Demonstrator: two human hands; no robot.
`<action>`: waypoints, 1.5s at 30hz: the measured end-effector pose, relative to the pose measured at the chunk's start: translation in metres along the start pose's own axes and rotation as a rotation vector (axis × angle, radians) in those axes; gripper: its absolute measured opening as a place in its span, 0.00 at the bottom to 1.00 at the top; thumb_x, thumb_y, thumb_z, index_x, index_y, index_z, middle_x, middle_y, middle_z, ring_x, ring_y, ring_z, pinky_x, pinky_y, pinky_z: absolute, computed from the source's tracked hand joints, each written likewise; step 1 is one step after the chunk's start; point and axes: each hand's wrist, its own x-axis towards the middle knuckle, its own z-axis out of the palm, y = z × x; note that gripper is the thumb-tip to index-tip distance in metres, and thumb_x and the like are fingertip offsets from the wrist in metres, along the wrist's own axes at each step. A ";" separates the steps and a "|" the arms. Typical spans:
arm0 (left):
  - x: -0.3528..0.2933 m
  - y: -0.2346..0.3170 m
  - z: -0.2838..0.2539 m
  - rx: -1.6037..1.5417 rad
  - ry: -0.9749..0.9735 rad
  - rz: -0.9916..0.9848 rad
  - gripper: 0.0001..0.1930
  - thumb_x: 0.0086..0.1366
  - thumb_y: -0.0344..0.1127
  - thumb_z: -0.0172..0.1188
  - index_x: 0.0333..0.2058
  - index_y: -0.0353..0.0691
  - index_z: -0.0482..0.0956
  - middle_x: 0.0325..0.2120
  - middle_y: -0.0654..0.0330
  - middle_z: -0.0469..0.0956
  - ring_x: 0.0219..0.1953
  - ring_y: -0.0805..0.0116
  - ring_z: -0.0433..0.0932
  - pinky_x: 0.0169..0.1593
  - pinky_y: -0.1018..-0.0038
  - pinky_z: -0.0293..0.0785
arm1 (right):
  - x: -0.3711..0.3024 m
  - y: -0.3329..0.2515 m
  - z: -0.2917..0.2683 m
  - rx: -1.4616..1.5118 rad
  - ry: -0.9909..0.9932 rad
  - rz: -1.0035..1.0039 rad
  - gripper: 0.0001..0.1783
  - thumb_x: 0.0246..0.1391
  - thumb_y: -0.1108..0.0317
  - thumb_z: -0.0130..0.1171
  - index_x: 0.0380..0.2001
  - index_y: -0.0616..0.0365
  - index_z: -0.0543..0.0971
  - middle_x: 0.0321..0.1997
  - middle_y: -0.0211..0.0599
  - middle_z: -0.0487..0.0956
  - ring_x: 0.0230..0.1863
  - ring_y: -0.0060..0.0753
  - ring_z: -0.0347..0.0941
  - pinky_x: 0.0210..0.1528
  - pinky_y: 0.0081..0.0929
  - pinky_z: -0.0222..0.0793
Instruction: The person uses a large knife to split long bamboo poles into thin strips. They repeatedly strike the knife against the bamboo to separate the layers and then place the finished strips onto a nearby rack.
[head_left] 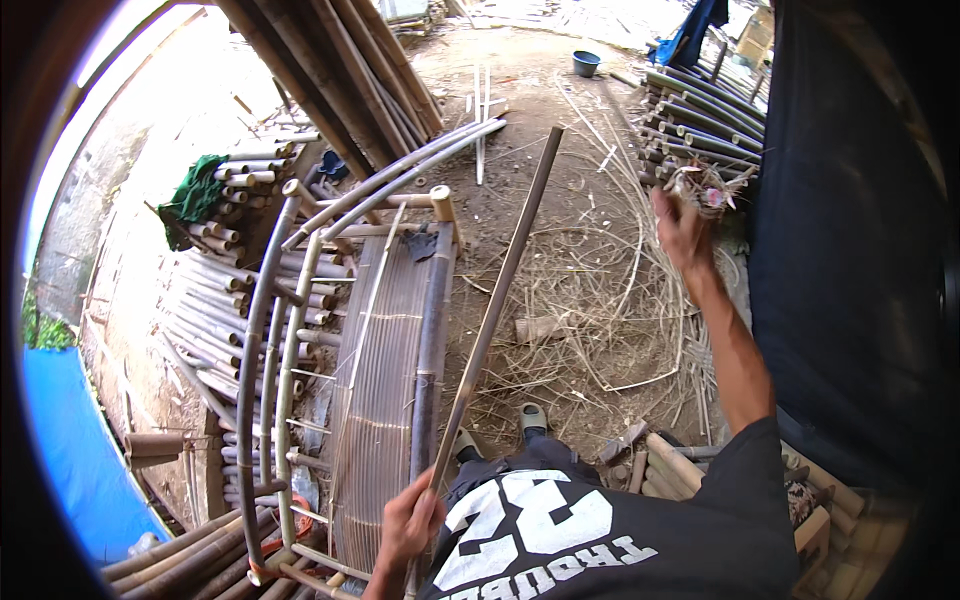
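As your left hand [408,517] wraps its fingers round the lower end of the bamboo pole [498,303], beside the bamboo seat [375,430], you're apparently steadying it; the next move likely needs firm control. Whether your right hand [686,237] grips the fibrous clump [708,190], I can't tell.

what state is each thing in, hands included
left hand: closed around the pole
pole: slanted, gripped near one end
right hand: raised, grip unclear
bench: upright, seat facing up
rag: crumpled on the bench
green cloth: bunched and draped
basin: upright, open-topped, contents unclear
strips: loose, scattered
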 end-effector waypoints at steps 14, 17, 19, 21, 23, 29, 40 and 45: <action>0.088 0.075 0.078 -0.187 -0.067 0.170 0.20 0.73 0.33 0.48 0.60 0.33 0.67 0.18 0.72 0.64 0.17 0.86 0.58 0.18 0.86 0.53 | -0.133 -0.075 0.081 0.095 -0.301 -0.524 0.31 0.63 0.36 0.40 0.25 0.55 0.69 0.12 0.32 0.70 0.11 0.27 0.71 0.09 0.28 0.68; 0.084 0.077 0.078 -0.158 -0.068 0.157 0.20 0.73 0.31 0.47 0.60 0.32 0.67 0.19 0.72 0.63 0.19 0.86 0.58 0.20 0.85 0.54 | -0.141 -0.075 0.085 0.078 -0.215 -0.677 0.33 0.63 0.34 0.37 0.25 0.55 0.71 0.13 0.32 0.71 0.12 0.28 0.70 0.11 0.30 0.68; 0.081 0.076 0.079 -0.111 -0.065 0.203 0.20 0.72 0.32 0.48 0.60 0.33 0.68 0.18 0.71 0.66 0.17 0.86 0.59 0.17 0.86 0.53 | -0.115 -0.067 0.078 0.039 -0.211 -0.510 0.31 0.63 0.36 0.40 0.26 0.55 0.71 0.13 0.33 0.71 0.13 0.29 0.71 0.13 0.31 0.69; 0.077 0.075 0.079 -0.107 -0.069 0.192 0.20 0.72 0.31 0.48 0.60 0.33 0.68 0.18 0.71 0.66 0.17 0.86 0.59 0.17 0.86 0.53 | -0.109 -0.064 0.078 0.013 -0.174 -0.427 0.29 0.63 0.38 0.44 0.25 0.54 0.70 0.13 0.33 0.71 0.13 0.30 0.71 0.13 0.33 0.70; 0.077 0.075 0.078 -0.116 -0.066 0.177 0.19 0.72 0.31 0.47 0.60 0.32 0.68 0.18 0.71 0.66 0.17 0.86 0.59 0.18 0.86 0.53 | -0.122 -0.067 0.080 0.044 -0.207 -0.527 0.29 0.63 0.38 0.42 0.25 0.53 0.70 0.13 0.32 0.70 0.12 0.29 0.70 0.12 0.33 0.69; 0.060 0.061 0.068 -0.166 -0.112 0.107 0.19 0.72 0.29 0.47 0.59 0.31 0.67 0.18 0.71 0.64 0.17 0.85 0.59 0.19 0.85 0.54 | -0.078 -0.036 0.070 -0.072 -0.122 -0.402 0.35 0.61 0.30 0.35 0.24 0.52 0.69 0.11 0.25 0.66 0.08 0.19 0.63 0.05 0.29 0.64; -0.001 0.021 0.034 -0.139 -0.079 0.080 0.18 0.70 0.27 0.47 0.57 0.26 0.69 0.17 0.69 0.67 0.15 0.83 0.60 0.18 0.82 0.55 | -0.034 -0.022 0.022 -0.213 0.016 -0.427 0.36 0.59 0.28 0.38 0.26 0.53 0.74 0.11 0.32 0.72 0.12 0.33 0.74 0.13 0.35 0.68; -0.018 0.013 0.023 -0.099 -0.057 0.050 0.19 0.70 0.29 0.50 0.57 0.27 0.69 0.16 0.68 0.66 0.17 0.82 0.60 0.20 0.82 0.55 | -0.018 -0.014 0.008 -0.265 0.029 -0.433 0.37 0.58 0.27 0.38 0.27 0.52 0.74 0.12 0.31 0.72 0.13 0.32 0.74 0.14 0.33 0.68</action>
